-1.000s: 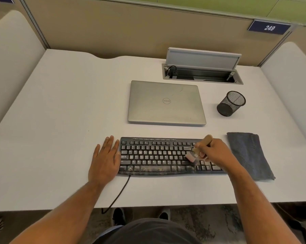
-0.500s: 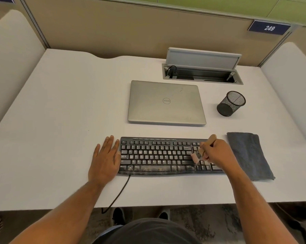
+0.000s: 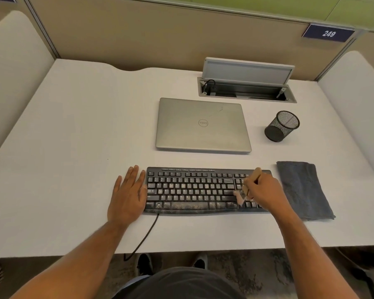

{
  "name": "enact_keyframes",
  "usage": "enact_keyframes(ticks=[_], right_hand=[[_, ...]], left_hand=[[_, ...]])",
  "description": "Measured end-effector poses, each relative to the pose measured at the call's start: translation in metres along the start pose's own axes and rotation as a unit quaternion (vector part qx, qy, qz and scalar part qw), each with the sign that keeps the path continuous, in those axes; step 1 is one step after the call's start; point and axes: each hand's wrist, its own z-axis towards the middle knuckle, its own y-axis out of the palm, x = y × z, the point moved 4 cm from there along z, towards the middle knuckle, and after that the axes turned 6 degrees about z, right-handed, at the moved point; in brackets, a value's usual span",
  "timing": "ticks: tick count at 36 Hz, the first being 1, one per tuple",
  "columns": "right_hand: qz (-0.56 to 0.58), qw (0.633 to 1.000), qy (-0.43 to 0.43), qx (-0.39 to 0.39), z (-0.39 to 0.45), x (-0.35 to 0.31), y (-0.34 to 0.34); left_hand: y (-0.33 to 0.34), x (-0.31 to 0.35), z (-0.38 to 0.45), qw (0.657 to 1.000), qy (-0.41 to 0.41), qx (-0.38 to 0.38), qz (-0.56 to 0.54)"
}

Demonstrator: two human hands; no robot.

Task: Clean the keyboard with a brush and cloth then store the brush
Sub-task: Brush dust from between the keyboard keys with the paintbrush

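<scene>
On desk: 1 keyboard (image 3: 203,189), 1 cloth (image 3: 302,188); hands: right (image 3: 264,190) grips brush (image 3: 249,184), left (image 3: 127,195) flat.

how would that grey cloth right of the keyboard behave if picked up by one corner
The grey cloth would probably go floppy and unfold, since it lies folded in soft layers. Its towel-like nap suggests easy grip, not slippery. It looks light, so it likely slides on the smooth desk if pushed.
</scene>
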Motion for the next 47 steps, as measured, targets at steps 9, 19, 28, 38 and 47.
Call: enact_keyframes(ticks=[9, 19, 28, 38, 47], right_hand=[[-0.023, 1.0, -0.009, -0.016, 0.002, -0.001, -0.003], [-0.016, 0.999, -0.001, -0.051, -0.001, 0.001, 0.001], [-0.012, 0.998, -0.042, -0.035, -0.003, -0.006, 0.011], [-0.034, 0.996, -0.049, -0.068, -0.003, -0.014, 0.001], [-0.07, 0.982, -0.125, -0.123, -0.013, -0.031, 0.027]], left_hand=[[0.0, -0.001, 0.001, 1.0, 0.0, 0.0, 0.0], [0.002, -0.001, 0.001, 1.0, -0.001, -0.005, 0.006], [0.002, -0.002, 0.0, 1.0, -0.002, 0.001, 0.002], [0.002, 0.0, 0.0, 1.0, 0.0, 0.001, 0.003], [0.001, 0.0, 0.0, 1.0, 0.001, 0.003, 0.008]])
